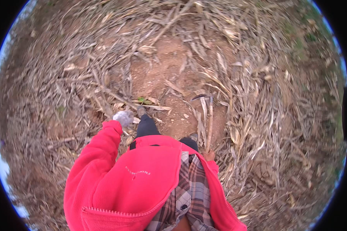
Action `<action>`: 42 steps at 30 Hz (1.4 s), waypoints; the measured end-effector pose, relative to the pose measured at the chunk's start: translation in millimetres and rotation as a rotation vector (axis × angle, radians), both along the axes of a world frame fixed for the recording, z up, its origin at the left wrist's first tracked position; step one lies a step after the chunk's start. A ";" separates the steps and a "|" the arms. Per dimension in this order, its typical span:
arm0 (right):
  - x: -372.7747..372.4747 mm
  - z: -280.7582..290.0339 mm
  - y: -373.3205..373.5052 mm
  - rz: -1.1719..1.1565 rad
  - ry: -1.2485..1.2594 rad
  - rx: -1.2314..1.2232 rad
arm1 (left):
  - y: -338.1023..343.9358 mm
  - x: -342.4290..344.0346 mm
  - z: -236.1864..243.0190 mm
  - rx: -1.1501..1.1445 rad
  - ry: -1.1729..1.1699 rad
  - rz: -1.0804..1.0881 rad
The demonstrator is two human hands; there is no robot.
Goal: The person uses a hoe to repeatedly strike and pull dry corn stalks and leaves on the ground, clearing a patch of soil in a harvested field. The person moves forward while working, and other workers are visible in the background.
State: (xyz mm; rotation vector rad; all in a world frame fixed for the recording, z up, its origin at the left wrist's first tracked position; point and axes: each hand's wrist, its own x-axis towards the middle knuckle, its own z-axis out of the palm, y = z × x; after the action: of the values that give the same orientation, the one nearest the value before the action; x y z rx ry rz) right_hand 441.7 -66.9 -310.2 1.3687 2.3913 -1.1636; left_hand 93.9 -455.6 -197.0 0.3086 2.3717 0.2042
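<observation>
My left hand [123, 118], in a whitish-grey glove and red sleeve, hangs over dry stalks beside my left leg; its fingers are too indistinct to tell what they hold, if anything. My right hand [209, 155], bare and partly behind my jacket, is closed on the wooden handle of a sickle [210, 119]. The curved dark blade points left at the handle's top, above a patch of reddish soil. A small green plant [144, 101] grows just ahead of my left foot [141, 111].
Dry pale stalks and leaves [250, 88] lie thickly around me on both sides and ahead. Reddish bare soil [165, 57] runs up the middle in front of my feet. My red jacket and dark trousers fill the lower middle.
</observation>
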 end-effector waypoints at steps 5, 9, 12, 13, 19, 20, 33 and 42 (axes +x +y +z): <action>84.7 2.9 52.5 -0.239 -0.199 -0.024 | 111.8 61.6 8.7 0.143 -0.075 -0.121; 133.4 24.1 100.4 -0.447 0.061 0.084 | 159.1 77.3 30.9 0.188 0.009 -0.343; 150.4 29.0 130.4 -0.823 0.199 -0.118 | 165.4 72.1 41.0 0.096 0.081 -0.364; 154.1 27.4 139.1 -0.806 0.217 -0.067 | 167.1 68.6 41.0 0.057 0.089 -0.387; 167.2 -11.7 147.7 -1.130 -0.013 0.040 | 218.9 47.9 22.3 -0.027 0.036 -0.639; 164.6 -21.1 143.1 -1.059 -0.082 0.050 | 243.8 43.5 15.7 -0.097 0.032 -0.853; 180.8 62.3 -171.4 -1.406 0.103 -0.396 | 457.5 86.1 15.9 0.261 0.085 -1.372; 155.6 178.9 -278.6 -1.292 -0.114 -0.282 | 481.1 192.0 -27.9 0.282 -0.236 -1.780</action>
State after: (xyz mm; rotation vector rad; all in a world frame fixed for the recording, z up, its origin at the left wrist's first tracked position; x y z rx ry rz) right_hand 597.3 -345.4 -131.3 2.7931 0.9870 -1.4189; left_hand 285.9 25.6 -224.9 2.1135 1.0987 -0.2724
